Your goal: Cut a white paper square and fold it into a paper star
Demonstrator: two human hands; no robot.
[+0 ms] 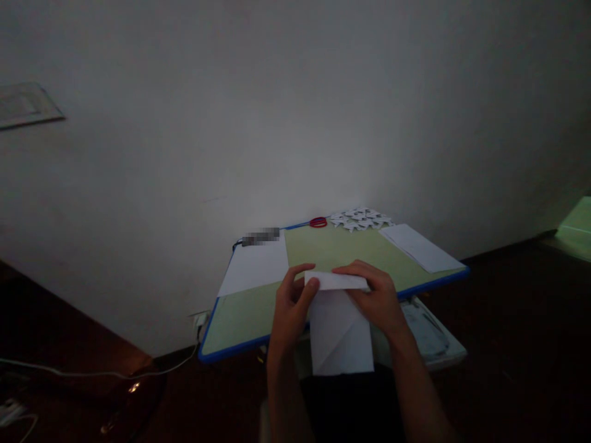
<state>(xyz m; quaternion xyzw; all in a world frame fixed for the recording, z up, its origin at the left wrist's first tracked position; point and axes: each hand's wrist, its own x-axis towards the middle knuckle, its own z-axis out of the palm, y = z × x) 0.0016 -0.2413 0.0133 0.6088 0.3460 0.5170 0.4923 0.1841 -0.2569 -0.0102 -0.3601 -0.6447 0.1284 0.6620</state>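
Observation:
A white sheet of paper (340, 335) hangs over the near edge of a small green table with a blue rim (231, 354). Its top edge is folded over into a narrow strip. My left hand (292, 304) pinches the left end of that fold between thumb and fingers. My right hand (376, 295) presses and grips the right end, fingers curled over the strip. Both hands are closed on the paper, just above the table's front edge.
On the table lie a white sheet at the left (255, 266), another at the right (421, 247), a pile of cut paper pieces (361, 218) and red scissors (318, 222) at the back. A white wall stands behind. A cable (92, 373) runs across the dark floor.

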